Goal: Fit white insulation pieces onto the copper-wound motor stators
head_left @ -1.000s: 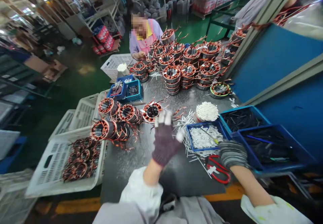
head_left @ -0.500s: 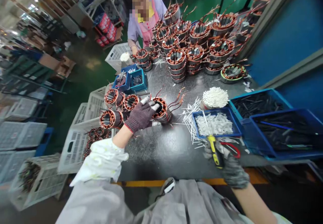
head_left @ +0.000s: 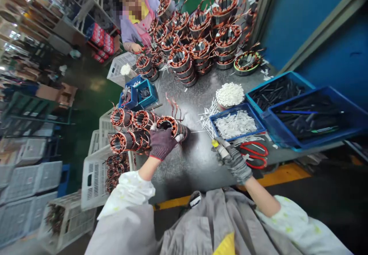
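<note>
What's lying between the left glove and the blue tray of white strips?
In the head view: a copper-wound stator touching the left glove, then loose white cable ties on the metal bench, up to the blue tray.

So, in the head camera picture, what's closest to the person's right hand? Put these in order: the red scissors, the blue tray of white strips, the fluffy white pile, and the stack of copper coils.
Nearest first from the right hand:
1. Red-handled scissors, to the hand's right, and blue tray of white strips, ahead: too close to call.
2. Fluffy white pile, ahead, past the tray.
3. Stack of copper-wound stators, far up the table, ahead and left.
</note>
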Motion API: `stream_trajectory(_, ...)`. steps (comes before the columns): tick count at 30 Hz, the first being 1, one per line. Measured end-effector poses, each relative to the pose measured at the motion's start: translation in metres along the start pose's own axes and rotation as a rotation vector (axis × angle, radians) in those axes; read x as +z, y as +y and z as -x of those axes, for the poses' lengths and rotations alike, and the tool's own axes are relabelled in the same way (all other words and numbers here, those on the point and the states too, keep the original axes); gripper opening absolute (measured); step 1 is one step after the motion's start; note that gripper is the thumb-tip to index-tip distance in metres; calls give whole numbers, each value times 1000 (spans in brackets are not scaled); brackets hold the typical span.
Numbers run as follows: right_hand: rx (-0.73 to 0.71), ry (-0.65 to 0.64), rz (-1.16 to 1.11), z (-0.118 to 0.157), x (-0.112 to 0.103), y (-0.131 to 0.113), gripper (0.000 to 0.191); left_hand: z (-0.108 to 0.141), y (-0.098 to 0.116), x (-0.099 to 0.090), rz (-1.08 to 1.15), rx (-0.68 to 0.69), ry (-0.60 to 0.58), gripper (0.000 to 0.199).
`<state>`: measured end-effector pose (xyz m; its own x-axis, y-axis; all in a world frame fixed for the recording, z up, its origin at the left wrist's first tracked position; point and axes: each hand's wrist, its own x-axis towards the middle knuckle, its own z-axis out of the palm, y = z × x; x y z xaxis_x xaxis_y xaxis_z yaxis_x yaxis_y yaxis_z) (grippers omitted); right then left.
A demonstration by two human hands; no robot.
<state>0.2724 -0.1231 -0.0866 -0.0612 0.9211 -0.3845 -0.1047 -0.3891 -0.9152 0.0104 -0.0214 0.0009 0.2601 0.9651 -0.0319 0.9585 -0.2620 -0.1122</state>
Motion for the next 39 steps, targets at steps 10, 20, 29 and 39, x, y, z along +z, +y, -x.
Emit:
stream_trajectory(10, -612, -155, 1191, -6, -21, -16, 44, 27, 1, 27, 197, -122, 311, 49)
stream_trajectory(20, -691, -228, 1340, -11, -22, -49, 53, 26, -1, 43, 220, -118, 428, 41)
stream_trajectory(29, -339, -307, 579, -30, 35, -29, 42, 26, -7, 46, 229, -122, 392, 47)
stream_trajectory(39, -330, -226, 1125, -20, -12, -12, 46, 26, -6, 46, 220, -175, 358, 45)
